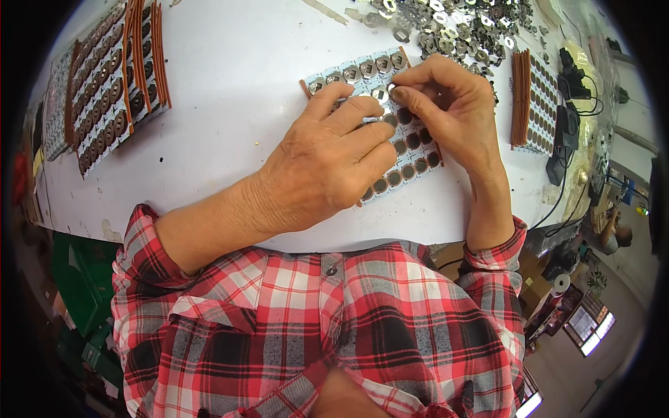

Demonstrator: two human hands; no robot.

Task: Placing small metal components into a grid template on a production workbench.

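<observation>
A light-blue circuit board panel [411,155] with brown side strips lies on the white table in front of me. Rows of dark round spots cover its nearer part, and shiny metal clips [366,67] sit on the round spots of its far rows. My left hand [331,143] rests over the panel's left side with its fingers spread, hiding some spots. At the panel's upper right, my right hand [453,104] pinches a small metal clip [391,88] between thumb and forefinger, just above the second row.
Loose metal clips [460,31] are heaped at the table's far side. A tall stack of similar panels [104,83] stands at the left, and another stack [535,101] at the right. Beside the right stack are a black adapter [566,129] and cables.
</observation>
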